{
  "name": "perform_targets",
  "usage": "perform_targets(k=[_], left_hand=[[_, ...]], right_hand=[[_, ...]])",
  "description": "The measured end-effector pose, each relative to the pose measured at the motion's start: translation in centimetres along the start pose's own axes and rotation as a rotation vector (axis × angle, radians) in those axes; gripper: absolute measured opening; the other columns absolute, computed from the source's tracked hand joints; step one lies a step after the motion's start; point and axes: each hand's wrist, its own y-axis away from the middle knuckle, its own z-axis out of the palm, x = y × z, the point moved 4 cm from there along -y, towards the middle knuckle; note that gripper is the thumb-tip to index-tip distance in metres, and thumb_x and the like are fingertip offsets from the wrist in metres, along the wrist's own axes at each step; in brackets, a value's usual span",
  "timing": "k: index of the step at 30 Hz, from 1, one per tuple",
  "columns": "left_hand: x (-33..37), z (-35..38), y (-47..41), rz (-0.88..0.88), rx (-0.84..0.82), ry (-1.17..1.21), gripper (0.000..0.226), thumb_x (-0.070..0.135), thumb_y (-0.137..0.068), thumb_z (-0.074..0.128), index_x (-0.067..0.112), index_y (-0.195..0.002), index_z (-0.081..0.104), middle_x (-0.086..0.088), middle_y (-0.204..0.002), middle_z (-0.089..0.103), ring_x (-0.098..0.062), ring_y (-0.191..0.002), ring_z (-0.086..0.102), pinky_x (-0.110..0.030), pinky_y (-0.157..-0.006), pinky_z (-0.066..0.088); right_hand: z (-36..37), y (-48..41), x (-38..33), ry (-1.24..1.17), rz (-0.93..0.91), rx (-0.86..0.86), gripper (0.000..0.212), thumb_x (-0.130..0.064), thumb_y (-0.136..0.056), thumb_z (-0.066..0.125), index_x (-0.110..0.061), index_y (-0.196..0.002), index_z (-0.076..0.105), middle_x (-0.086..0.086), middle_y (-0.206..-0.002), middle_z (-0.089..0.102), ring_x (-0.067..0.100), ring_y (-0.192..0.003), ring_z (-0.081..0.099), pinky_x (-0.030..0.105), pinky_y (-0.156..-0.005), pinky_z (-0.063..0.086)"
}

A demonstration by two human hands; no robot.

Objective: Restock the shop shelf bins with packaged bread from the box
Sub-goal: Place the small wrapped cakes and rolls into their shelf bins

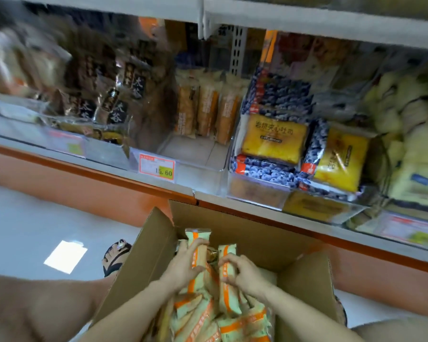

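Left grip (183,264) curls round an upright bread packet (198,236) in the box (257,233). Right grip (242,272) seems to pinch a second packet (229,253), though blur hides the fingertips. Light, soft, slippery wrappers, I'd say: hold mid-body, gently, since bread squashes.

Shelf (183,185) is carrying a row of clear bins side by side. The middle bin (203,169) is showing bare bottom up front and is wearing a price tag (156,167). Pale floor (35,218) is lying below, with an open cardboard box (245,233) standing just before the shelf's orange base.
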Motion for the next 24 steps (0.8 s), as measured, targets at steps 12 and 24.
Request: perform_targets(k=[12, 24], left_hand=[[11.1, -14.3, 8.1, 0.346, 0.258, 0.193, 0.065, 0.01, -0.076, 0.073, 0.045, -0.115, 0.033, 0.012, -0.102, 0.052, 0.002, -0.09, 0.054, -0.01, -0.077, 0.042], [17.5, -28.3, 3.2, 0.437, 0.612, 0.239, 0.061, 0.007, -0.08, 0.068, 0.038, -0.119, 0.033, 0.0, -0.105, 0.055, -0.026, -0.097, 0.059, -0.046, -0.088, 0.049]], right_hand=[[-10.3, 9.3, -13.5, 0.164, -0.435, 0.175, 0.034, -0.033, -0.083, 0.067, -0.057, -0.1, 0.049, -0.002, -0.109, 0.051, 0.013, -0.104, 0.051, 0.027, -0.092, 0.041], [-21.8, 8.1, -25.7, 0.132, -0.587, 0.614, 0.03, -0.027, -0.086, 0.066, -0.044, -0.109, 0.057, -0.007, -0.113, 0.06, 0.017, -0.103, 0.051, 0.033, -0.086, 0.045]])
